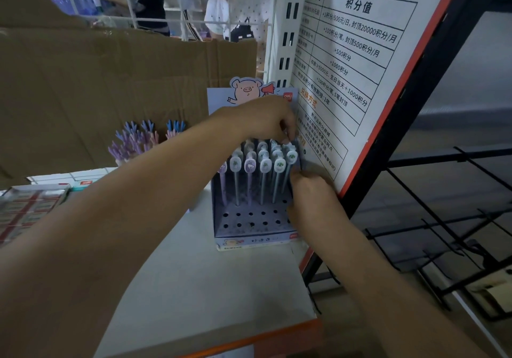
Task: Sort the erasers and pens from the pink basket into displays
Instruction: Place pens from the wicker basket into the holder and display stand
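Trouble is most likely at the back right corner of the pen display box (pixel 250 239), which stands near the right edge of the shelf (pixel 199 288). There the left grip (pixel 257 119) is brought down from above, fingers clenched, apparently on the top of a back-row pen (pixel 286 144). If that pen is pushed in at a slant, its crowded neighbours could be knocked askew or lifted from their holes. The box looks like light card, so a hard push could slide it toward the shelf's right edge or against the sign board (pixel 354 53). A dropped left forearm could sweep the front pens (pixel 264 169) over.

The right grip (pixel 310 191) is laid against the box's right wall. Whether the wall or a pen is grasped cannot be told, since the fingers are hidden behind the hand.

Now the containers. The display box is filled in its back rows with upright pens with oval toppers, while the front rows of holes are left empty. Toward the shelf's left edge a tray of erasers (pixel 25 205) is seen, tightly packed. Further back, antler-topped pens (pixel 138 139) are stood in a bunch, their holder hidden. The pink basket is not seen.
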